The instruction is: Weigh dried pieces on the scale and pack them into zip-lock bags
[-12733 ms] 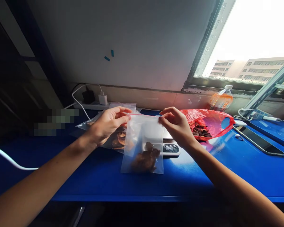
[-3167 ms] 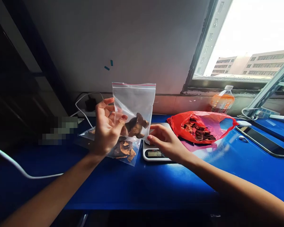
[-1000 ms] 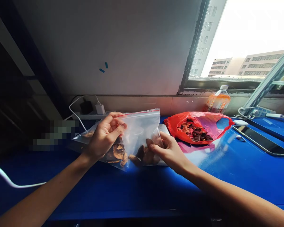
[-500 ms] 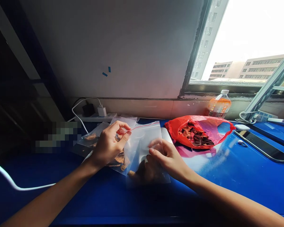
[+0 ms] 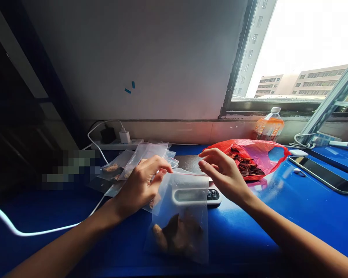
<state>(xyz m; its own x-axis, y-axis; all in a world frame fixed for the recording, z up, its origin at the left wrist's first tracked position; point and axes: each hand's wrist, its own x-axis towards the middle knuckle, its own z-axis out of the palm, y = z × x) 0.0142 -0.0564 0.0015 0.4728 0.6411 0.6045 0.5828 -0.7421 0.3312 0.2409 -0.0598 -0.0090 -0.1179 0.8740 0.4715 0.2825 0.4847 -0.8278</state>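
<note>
Clear zip-top plastic bag of brown dried pieces (image 5: 179, 220) flat on blue worktop (image 5: 249, 239), mouth over grey digital scale (image 5: 214, 195). Left hand (image 5: 140, 187) grip pinched on its corner; right hand (image 5: 224, 173) grip apart above. Likely best: press seal evenly across.

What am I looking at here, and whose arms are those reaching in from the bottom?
There is no machine here. A person wears a camera on the head, so the single picture looks forward and down at their own two bare hands. The left hand pinches the top left corner of a clear zip bag holding brown dried pieces. The right hand is at the other top corner, and I cannot tell whether it has hold. The bag lies partly over a small kitchen scale on a blue table. To its left lie more filled bags. To its right are a red plastic bag of dark pieces, a bottle and a phone.
</note>
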